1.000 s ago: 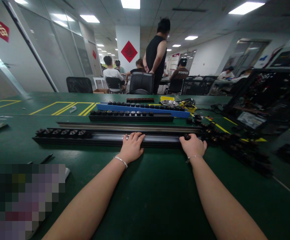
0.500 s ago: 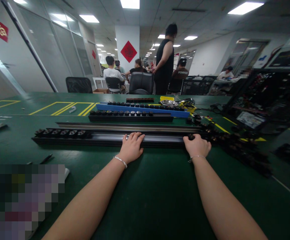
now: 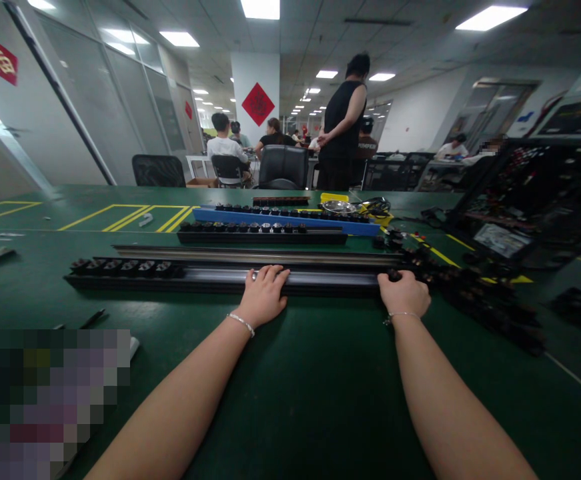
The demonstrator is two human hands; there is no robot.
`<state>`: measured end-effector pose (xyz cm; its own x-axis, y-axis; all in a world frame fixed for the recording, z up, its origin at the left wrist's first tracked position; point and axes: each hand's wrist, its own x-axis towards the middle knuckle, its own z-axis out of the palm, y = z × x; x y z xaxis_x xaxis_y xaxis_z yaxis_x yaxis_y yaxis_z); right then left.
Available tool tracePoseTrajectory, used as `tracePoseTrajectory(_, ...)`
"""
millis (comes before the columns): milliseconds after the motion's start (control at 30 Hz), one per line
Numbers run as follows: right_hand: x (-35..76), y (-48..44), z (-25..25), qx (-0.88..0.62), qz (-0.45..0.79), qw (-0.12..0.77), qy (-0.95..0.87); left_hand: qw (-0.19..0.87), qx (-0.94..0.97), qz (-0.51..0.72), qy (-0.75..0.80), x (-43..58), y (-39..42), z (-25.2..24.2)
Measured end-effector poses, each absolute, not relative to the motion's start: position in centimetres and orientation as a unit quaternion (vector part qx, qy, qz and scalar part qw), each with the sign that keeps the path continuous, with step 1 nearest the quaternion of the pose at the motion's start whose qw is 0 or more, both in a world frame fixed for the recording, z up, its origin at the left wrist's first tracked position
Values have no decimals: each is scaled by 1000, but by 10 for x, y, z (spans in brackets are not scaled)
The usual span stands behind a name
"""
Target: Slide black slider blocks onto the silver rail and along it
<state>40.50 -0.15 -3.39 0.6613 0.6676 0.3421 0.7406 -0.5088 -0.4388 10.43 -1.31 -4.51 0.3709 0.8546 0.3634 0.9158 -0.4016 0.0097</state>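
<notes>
A long black rail (image 3: 205, 279) lies across the green table in front of me, with several black knob-like parts (image 3: 123, 267) seated at its left end. My left hand (image 3: 263, 295) rests on the rail's middle, fingers stretched flat over its grey channel. My right hand (image 3: 404, 293) is curled closed at the rail's right end, pinching a small black part (image 3: 394, 274) against the rail. A heap of loose black parts (image 3: 475, 293) spreads right of that hand.
Behind the rail lie a metal bar (image 3: 250, 254), a second black rail with parts (image 3: 263, 233) and a blue rail (image 3: 290, 218). A metal bowl (image 3: 339, 206) sits far back. A black rack (image 3: 530, 200) stands right. A person in black (image 3: 343, 127) stands beyond the table.
My right hand has slid to the right along the rail with the small black part. The left hand has stayed put. The standing person beyond the table has walked right.
</notes>
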Motion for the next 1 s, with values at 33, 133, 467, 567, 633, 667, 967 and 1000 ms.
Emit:
tracePoseTrajectory(33, 405, -2, -34, -867, -63, 286, -403, 97, -823, -159, -537, 104, -13, -45)
tracePoseTrajectory(133, 407, -2, -34, -869, -61, 291, -396, 99, -824, -159, -535, 105, -14, -45)
tracePoseTrajectory(467, 417, -4, -34, -873, -61, 313, -369, 94, -820, -154, -543, 106, -14, -43)
tracePoseTrajectory(567, 418, -3, -33, -876, -51, 316, -362, 96, -821, -154, -541, 105, -14, -44)
tracePoseTrajectory(633, 419, -3, -32, -877, -37, 317, -358, 96, -821, -153, -541, 105, -14, -44)
tracePoseTrajectory(667, 419, -3, -32, -878, -30, 319, -356, 96, -821, -153, -542, 105, -14, -44)
tracePoseTrajectory(967, 422, -4, -30, -880, -10, 339, -332, 94, -822, -157, -540, 105, -14, -44)
tracePoseTrajectory(1000, 422, -4, -31, -879, -12, 344, -330, 96, -822, -160, -538, 105, -14, -44)
